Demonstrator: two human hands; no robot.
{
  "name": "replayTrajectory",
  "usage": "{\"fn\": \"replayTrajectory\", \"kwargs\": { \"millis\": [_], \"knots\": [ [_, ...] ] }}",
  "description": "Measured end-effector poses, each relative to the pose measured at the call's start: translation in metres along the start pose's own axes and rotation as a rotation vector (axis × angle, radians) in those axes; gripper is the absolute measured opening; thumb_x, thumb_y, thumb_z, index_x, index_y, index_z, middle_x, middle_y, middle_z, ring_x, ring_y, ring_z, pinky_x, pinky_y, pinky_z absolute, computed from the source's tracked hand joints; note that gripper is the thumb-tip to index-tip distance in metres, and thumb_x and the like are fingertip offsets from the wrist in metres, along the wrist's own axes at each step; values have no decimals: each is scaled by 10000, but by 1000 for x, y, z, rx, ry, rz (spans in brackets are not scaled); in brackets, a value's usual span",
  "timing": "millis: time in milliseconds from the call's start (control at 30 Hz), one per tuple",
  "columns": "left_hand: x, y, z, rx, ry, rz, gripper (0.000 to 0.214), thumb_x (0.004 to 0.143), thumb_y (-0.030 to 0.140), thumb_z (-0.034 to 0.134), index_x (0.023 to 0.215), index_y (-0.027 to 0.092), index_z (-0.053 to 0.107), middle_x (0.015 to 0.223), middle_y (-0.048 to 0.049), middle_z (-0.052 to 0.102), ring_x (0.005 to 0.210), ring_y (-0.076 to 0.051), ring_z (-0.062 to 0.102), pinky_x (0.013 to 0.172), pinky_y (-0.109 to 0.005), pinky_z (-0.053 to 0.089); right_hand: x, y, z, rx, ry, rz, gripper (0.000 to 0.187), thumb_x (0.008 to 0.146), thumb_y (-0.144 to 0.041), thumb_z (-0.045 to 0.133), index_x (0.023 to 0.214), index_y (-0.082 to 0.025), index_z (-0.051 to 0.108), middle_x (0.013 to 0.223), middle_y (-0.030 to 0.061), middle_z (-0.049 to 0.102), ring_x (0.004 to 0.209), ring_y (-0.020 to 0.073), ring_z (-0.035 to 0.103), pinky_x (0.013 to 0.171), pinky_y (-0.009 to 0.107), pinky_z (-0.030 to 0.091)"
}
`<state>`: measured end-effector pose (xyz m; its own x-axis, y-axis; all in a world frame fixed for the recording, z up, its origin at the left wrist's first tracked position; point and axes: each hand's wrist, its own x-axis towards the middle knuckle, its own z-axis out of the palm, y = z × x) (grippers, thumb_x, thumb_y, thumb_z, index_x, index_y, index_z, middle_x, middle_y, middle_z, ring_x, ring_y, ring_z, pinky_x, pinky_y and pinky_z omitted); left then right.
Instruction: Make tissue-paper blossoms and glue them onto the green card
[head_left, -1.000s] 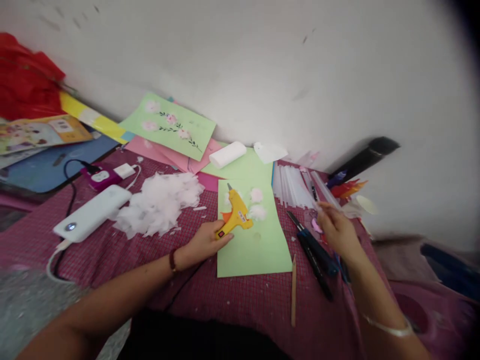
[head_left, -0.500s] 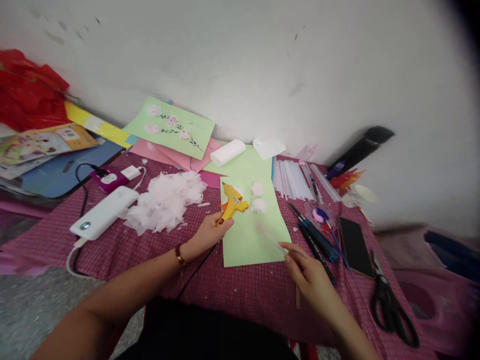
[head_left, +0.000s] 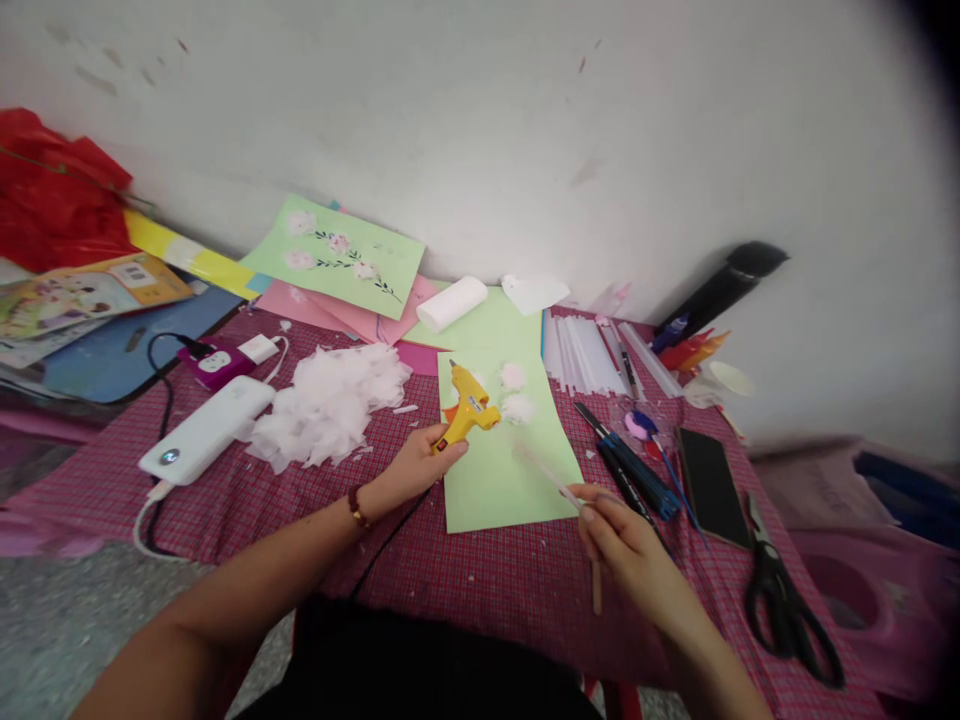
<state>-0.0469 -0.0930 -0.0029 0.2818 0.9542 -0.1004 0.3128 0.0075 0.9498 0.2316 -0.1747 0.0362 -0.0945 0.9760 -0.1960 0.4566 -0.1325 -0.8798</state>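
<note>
My left hand (head_left: 424,465) grips a yellow hot glue gun (head_left: 471,405) by its handle, nozzle pointing away from me. The gun is over a light green paper (head_left: 502,490). White-pink tissue flowers (head_left: 517,408) lie on that paper, just right of the gun. Between the fingertips of my right hand (head_left: 619,535) is a thin translucent glue stick (head_left: 551,472), its far end blurred over the paper. Below that hand a narrow wooden-coloured stick (head_left: 597,590) shows, partly hidden by the fingers.
Left stand a heap of white tissue pieces (head_left: 330,405) and a white power bank (head_left: 206,430) with cables. Behind lies a green card with flowers (head_left: 345,260). To the right are glue sticks (head_left: 581,355), a blue cutter (head_left: 637,475), a phone (head_left: 712,485) and black scissors (head_left: 787,610).
My right hand has shifted slightly right and toward me with the glue stick, which shows more clearly. The left hand keeps its hold on the glue gun. My view has moved a little.
</note>
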Motion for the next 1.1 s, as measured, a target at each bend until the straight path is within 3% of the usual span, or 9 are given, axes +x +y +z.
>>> {"fn": "replayTrajectory", "kwargs": {
  "millis": [100, 200, 367, 467, 600, 767, 933, 1000, 1100],
  "knots": [
    [1, -6, -1, 201, 94, 112, 314, 807, 446, 504, 667, 174, 431, 600, 49, 384, 557, -84, 361, 540, -231, 264, -2, -1, 3, 25, -25, 6, 360, 919, -404, 447, 1121, -164, 625, 612, -21, 522, 507, 130, 508, 491, 248, 450],
    [2, -10, -4, 389, 179, 206, 330, 824, 426, 501, 636, 181, 384, 586, 50, 375, 551, -84, 350, 540, -233, 249, -2, 0, 7, -83, -24, -70, 356, 936, -368, 403, 1128, -170, 628, 666, 12, 599, 574, 157, 590, 553, 272, 495],
    [0, -8, -7, 566, 194, 249, 289, 855, 398, 467, 669, 182, 419, 588, 34, 447, 530, -95, 393, 523, -231, 274, 2, 11, 12, -516, 110, -253, 367, 918, -265, 368, 1182, -163, 601, 992, 125, 709, 768, 232, 691, 717, 363, 529],
    [-2, -6, -3, 725, 150, 274, 235, 871, 370, 465, 744, 173, 486, 661, -8, 555, 569, -123, 482, 538, -243, 328, 6, 9, 16, -598, 35, -271, 374, 920, -219, 335, 1198, -164, 579, 994, 129, 714, 743, 232, 699, 688, 362, 529],
    [-8, -9, 6, 846, 75, 389, 187, 885, 338, 481, 844, 164, 536, 770, -56, 640, 683, -164, 591, 613, -264, 422, 11, -8, 23, -459, -71, -269, 297, 958, -254, 323, 1074, -203, 592, 963, 82, 698, 795, 200, 679, 763, 343, 496],
    [-17, -12, 15, 874, 181, 413, 209, 893, 345, 479, 796, 166, 522, 731, -62, 641, 655, -174, 607, 599, -277, 441, 17, -24, 39, -74, -14, -186, 278, 942, -395, 405, 838, -203, 576, 752, 29, 587, 675, 150, 566, 637, 270, 440],
    [-19, -8, 16, 840, 139, 382, 175, 881, 322, 500, 791, 173, 514, 691, -36, 628, 627, -155, 601, 572, -252, 432, 22, -21, 51, 633, -345, 227, 305, 891, -510, 469, 797, -221, 461, 495, -113, 220, 376, 70, 134, 350, 205, 166],
    [-18, -8, 16, 826, 112, 387, 165, 880, 312, 495, 794, 173, 512, 688, -34, 623, 626, -155, 598, 568, -251, 430, 22, -20, 52, 635, -350, 237, 310, 882, -516, 475, 790, -221, 453, 500, -109, 235, 374, 68, 142, 350, 205, 171],
    [-17, -9, 16, 806, 70, 412, 169, 882, 313, 484, 790, 174, 508, 688, -35, 614, 623, -154, 589, 569, -252, 425, 21, -20, 49, 260, -129, 45, 312, 884, -499, 478, 793, -205, 527, 588, -37, 427, 466, 96, 380, 452, 218, 323]
  ]
}}
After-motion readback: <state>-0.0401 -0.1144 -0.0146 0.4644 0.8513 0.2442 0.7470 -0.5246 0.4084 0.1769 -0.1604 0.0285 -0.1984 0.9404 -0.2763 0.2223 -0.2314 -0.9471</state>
